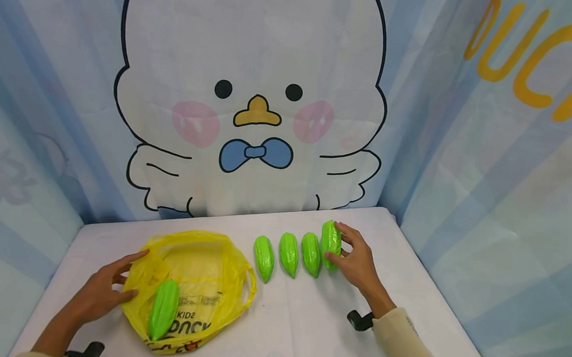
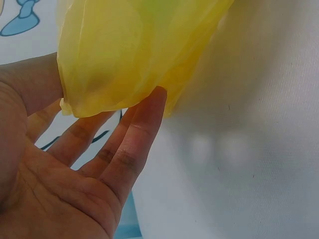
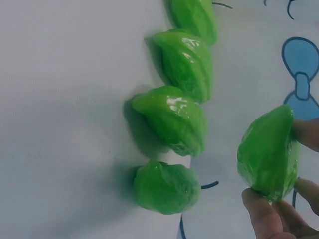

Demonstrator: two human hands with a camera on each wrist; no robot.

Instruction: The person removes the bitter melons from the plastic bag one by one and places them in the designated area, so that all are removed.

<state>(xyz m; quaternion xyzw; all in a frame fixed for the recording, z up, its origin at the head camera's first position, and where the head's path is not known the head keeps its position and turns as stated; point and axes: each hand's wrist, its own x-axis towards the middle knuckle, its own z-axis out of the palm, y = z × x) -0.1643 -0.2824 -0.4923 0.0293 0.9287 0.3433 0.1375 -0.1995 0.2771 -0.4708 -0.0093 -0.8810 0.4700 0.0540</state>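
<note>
On the left of the table a yellow plastic bag [image 1: 205, 281] spreads its mouth wide, with one bright green star fruit [image 1: 163, 309] lying in it. My left hand [image 1: 101, 290] holds the bag's left side between thumb and fingers; the left wrist view shows its fingertips [image 2: 158, 97] against the thin yellow plastic [image 2: 119, 74]. With its thumb and fingers, my right hand [image 1: 359, 259] grips another green star fruit [image 3: 269, 154]. The right wrist view has this fruit apart from a row of several more, its nearest one [image 3: 167, 186] a short way off.
Right of the bag, star fruits [image 1: 264, 258] stand in a line across the white table [image 1: 298, 328], tips toward me. Behind rises a curtain [image 1: 258, 49] printed with a cartoon duck; more blue striped curtain [image 1: 497, 172] hangs along the right side.
</note>
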